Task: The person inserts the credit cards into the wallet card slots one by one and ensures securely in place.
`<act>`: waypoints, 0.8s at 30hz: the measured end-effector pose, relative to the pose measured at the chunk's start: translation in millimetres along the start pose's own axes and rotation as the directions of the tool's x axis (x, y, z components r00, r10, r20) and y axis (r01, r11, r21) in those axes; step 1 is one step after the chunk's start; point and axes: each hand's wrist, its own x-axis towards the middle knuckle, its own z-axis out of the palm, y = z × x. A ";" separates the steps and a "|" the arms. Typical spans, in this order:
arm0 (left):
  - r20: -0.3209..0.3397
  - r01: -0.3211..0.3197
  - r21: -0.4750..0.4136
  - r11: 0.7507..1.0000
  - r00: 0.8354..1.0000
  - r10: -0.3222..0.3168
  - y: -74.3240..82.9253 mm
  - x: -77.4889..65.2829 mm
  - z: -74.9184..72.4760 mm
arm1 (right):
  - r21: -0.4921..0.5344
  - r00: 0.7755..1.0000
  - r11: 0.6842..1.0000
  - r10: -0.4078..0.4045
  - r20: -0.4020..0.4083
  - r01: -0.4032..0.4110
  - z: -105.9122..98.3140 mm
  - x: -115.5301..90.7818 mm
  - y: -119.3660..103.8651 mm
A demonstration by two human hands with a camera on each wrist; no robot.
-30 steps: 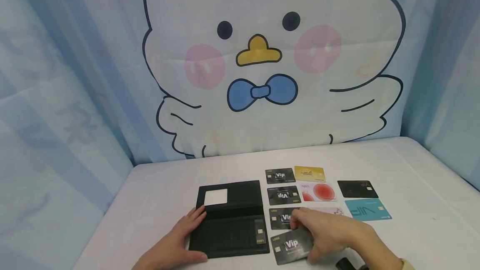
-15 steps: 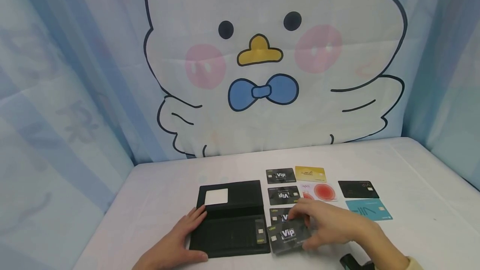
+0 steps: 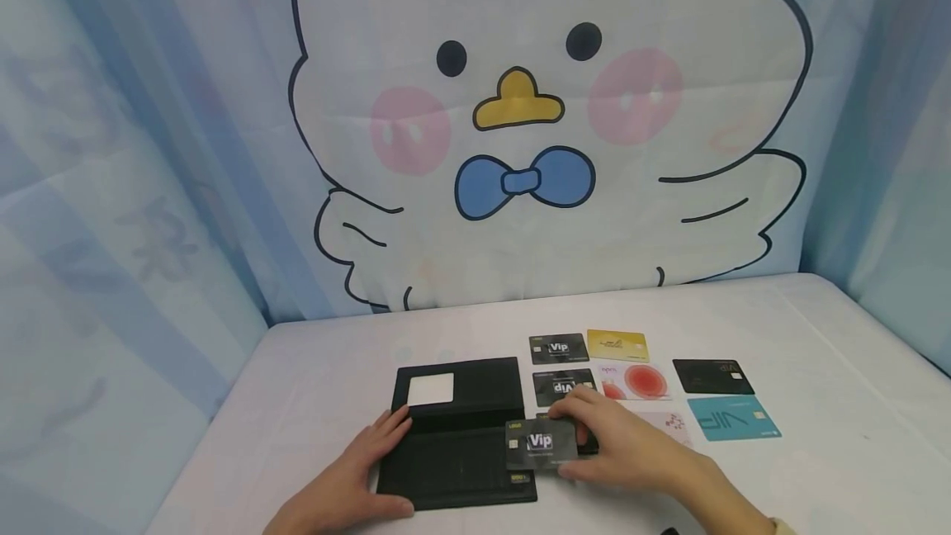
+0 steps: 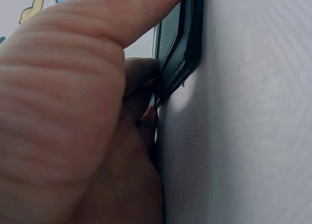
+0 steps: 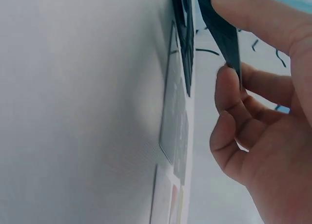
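Observation:
A black wallet (image 3: 446, 469) lies unfolded on the table, with a white square in its upper half and the end of a dark card showing at its lower right. My left hand (image 3: 349, 473) rests along its left side, fingers at the left edge and thumb at the bottom corner. In the left wrist view the thumb overlaps the wallet (image 4: 180, 53). My right hand (image 3: 631, 444) pinches a black Vip card (image 3: 541, 444) between thumb and fingers, over the wallet's right edge. The right wrist view shows that card (image 5: 222, 31) raised off the table in my right hand (image 5: 273, 121).
Right of the wallet lie several cards: two black Vip cards (image 3: 559, 348), a gold card (image 3: 617, 345), a card with red circles (image 3: 645, 382), a pink-patterned card (image 3: 671, 426) and one mostly covered by my hand. Farther right are a black card (image 3: 713, 376) and a teal card (image 3: 734, 419).
My right hand has lifted the Vip card from the front of the table and carried it left and away from me, to the wallet's right edge. The left hand stays at the wallet.

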 end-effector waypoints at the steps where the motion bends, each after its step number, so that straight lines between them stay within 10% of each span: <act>1: 0.000 0.000 -0.001 1.000 1.000 0.000 0.1 -0.1 -0.1 | -0.009 1.000 1.000 0.001 -0.013 -0.002 1.7 0.5 -0.9; 24: 0.004 0.015 -0.022 1.000 1.000 -0.015 0.8 -0.3 0.2 | 0.010 0.997 0.997 -0.078 0.022 0.077 15.3 -0.6 -0.9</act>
